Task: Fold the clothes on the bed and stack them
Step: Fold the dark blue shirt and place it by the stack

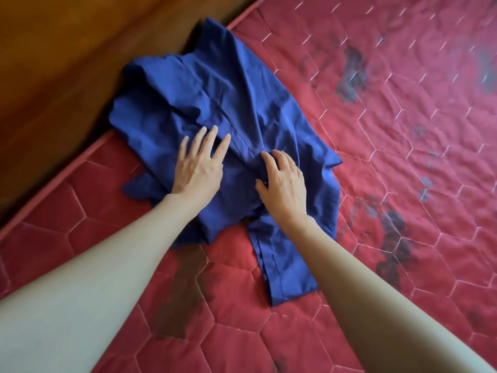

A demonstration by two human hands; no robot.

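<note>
Head view. A crumpled dark blue cloth garment [215, 103] lies on a red quilted mattress [403, 157] stitched in pale hexagons, which forms the top of the bed. The garment occupies the middle of the view and reaches toward 11 o'clock, where its far edge meets the brown wooden bed frame [67, 63]. A narrow strip of the same cloth trails toward 6 o'clock between the two forearms. The left hand [200, 164] rests flat on the garment, palm down, fingers straight and slightly spread toward 12 o'clock. The right hand [283, 184], just beside it at 3 o'clock, lies on the cloth with fingers bent and thumb tucked into a fold; whether it pinches the cloth cannot be told. Dark stains [392, 243] mark the mattress at 4 o'clock and 1 o'clock.
</note>
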